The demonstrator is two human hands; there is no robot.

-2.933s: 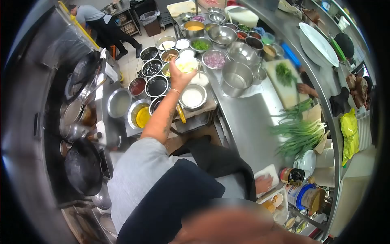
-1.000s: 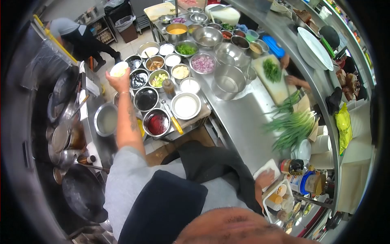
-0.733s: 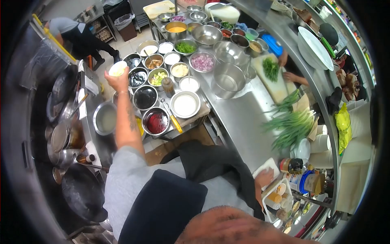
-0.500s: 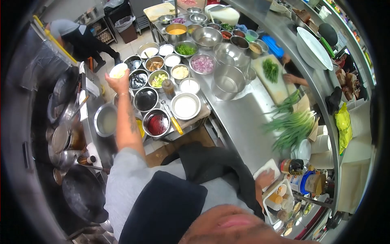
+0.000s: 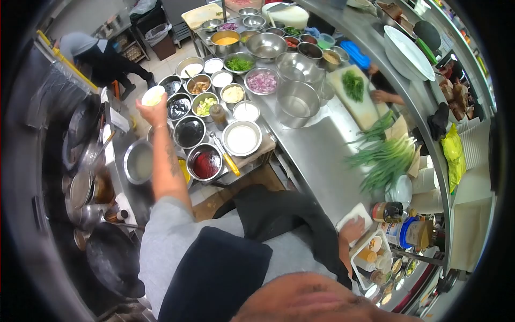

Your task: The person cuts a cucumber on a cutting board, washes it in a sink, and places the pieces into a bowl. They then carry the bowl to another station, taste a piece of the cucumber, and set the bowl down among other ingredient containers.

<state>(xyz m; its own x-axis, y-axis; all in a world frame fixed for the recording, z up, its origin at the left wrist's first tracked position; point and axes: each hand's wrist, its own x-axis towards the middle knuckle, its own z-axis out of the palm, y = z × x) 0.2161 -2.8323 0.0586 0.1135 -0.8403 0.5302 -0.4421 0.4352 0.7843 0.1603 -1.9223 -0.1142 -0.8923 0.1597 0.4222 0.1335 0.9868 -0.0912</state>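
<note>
My left hand [image 5: 154, 114], at the end of my outstretched arm, is closed around a small white bowl [image 5: 153, 96] with something pale yellow in it. Beside that hand stand metal containers, among them one of dark sauce [image 5: 179, 106] and one of chopped green pieces [image 5: 204, 103]. A container of red liquid [image 5: 205, 162] is nearer my body, next to a yellow-handled tool [image 5: 231, 163]. On the steel counter to my right, my right hand [image 5: 352, 232] rests over a folded white cloth [image 5: 355, 213], its fingers on top; the grip is partly hidden.
Scallions [image 5: 385, 161] lie on the steel counter [image 5: 327, 172]. Behind them, another person's hand [image 5: 380, 96] is by a cutting board [image 5: 360, 115] with chopped greens. Woks [image 5: 112, 260] line the left. A person [image 5: 88, 48] bends over at the far left. A white tray [image 5: 363, 279] holds bottles.
My right hand and the white cloth have shifted slightly forward along the counter. My left hand still holds the bowl out, a little further left in view. The whole view has tilted slightly.
</note>
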